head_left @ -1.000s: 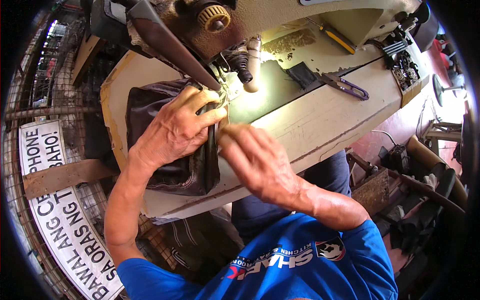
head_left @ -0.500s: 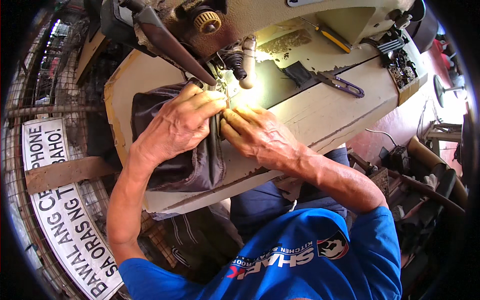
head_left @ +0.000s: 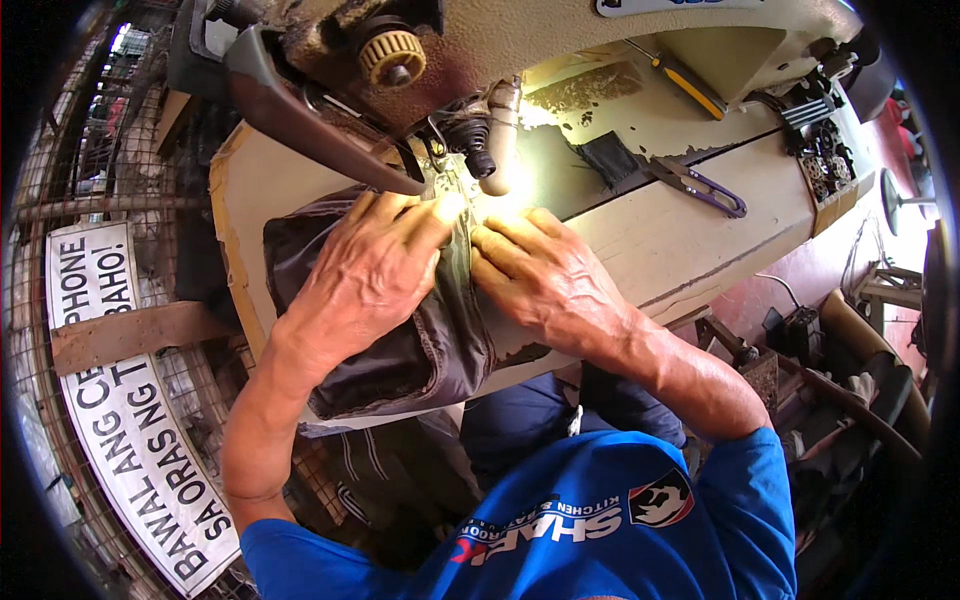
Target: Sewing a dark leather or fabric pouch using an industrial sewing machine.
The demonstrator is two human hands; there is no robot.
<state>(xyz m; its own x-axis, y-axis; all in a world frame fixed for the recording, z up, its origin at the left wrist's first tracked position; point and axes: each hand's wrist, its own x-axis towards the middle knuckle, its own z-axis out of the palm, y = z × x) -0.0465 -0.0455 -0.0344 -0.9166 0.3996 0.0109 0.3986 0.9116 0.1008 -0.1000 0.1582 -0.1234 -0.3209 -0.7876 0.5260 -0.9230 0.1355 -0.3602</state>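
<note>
A dark brown, shiny fabric piece with sewn seams, perhaps a bag part, lies on the bed of a sewing machine. My left hand rests over it, fingers bent and closed on the fabric just below the needle area. My right hand grips the fabric's right edge, its fingers curled together beside the seam. Between my hands a raised fold runs toward the presser foot. Glare from the lamp and my fingertips hide the exact stitching point.
Right of my hands lie thread snips, a dark fabric scrap and a yellow-handled screwdriver. A box of metal parts sits at the table's right end. A wire mesh with a white sign stands at left.
The fabric has shifted toward me and to the right. Both hands have moved slightly back from the needle, and my left fingers lie flatter on the cloth.
</note>
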